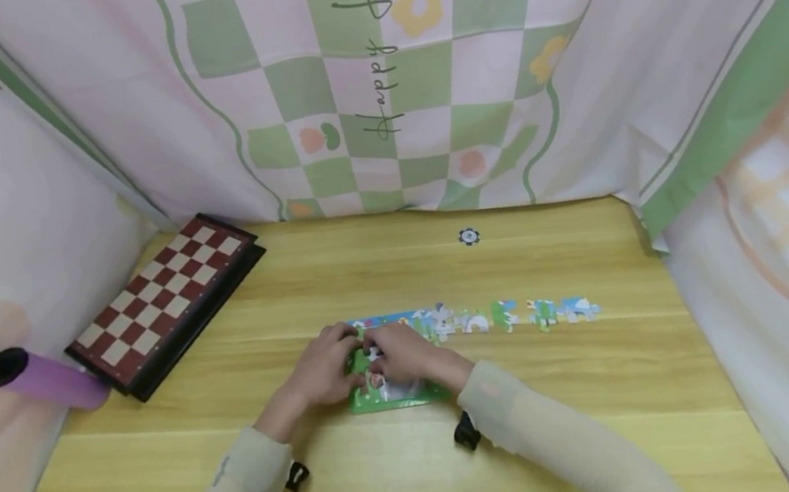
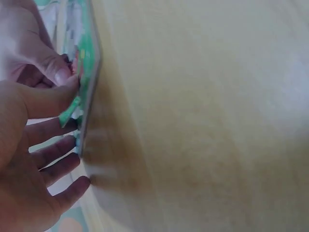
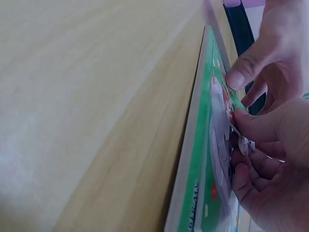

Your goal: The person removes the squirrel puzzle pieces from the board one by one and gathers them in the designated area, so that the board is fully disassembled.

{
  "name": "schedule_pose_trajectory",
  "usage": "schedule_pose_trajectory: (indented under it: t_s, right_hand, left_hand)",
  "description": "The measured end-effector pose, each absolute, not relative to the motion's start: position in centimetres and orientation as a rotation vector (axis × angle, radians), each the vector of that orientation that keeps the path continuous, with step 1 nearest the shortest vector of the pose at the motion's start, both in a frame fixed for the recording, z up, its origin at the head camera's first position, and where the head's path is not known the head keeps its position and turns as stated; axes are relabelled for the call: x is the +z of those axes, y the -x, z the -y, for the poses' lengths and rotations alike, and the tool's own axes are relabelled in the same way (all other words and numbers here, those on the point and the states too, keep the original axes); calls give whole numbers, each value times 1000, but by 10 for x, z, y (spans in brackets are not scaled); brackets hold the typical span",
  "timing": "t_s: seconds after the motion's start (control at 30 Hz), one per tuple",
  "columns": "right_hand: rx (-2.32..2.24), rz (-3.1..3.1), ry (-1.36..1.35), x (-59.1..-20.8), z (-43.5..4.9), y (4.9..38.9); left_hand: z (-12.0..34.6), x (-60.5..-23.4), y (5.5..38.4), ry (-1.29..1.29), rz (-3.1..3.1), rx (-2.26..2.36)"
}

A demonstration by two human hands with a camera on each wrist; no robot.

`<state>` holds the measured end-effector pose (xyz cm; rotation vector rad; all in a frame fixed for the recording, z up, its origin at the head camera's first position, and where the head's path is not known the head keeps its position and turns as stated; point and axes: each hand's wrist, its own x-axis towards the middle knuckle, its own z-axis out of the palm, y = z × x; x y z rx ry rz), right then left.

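Observation:
A jigsaw board [image 1: 397, 402] with a green border lies on the table, partly covered by both hands. My right hand [image 1: 400, 352] is over its middle and pinches a puzzle piece [image 3: 244, 142] that stands tilted above the board. My left hand [image 1: 324, 367] is at the board's left side, its thumb [image 3: 237, 79] against the picture surface. In the left wrist view the left fingers [image 2: 72, 191] are spread and fairly straight, with a green piece edge [image 2: 70, 113] between thumb and forefinger. Whether the left hand bears any of that piece, I cannot tell.
Several loose puzzle pieces [image 1: 505, 314] lie in a row right of the board. Behind them sits a small dark gear-shaped disc [image 1: 469, 236]. A chessboard [image 1: 163, 299] and a purple cylinder [image 1: 54, 386] are at the left. Patterned curtains [image 1: 403, 93] edge the table.

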<state>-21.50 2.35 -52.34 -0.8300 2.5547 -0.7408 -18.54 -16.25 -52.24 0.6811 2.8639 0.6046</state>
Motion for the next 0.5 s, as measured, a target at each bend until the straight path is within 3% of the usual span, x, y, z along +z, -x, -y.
schedule_pose_trajectory:
  t_s: [0.5]
  right_hand:
    - [-705,-2564,1059,-520,-28,209]
  left_hand:
    - [162,-524,187,-726,-2901,577]
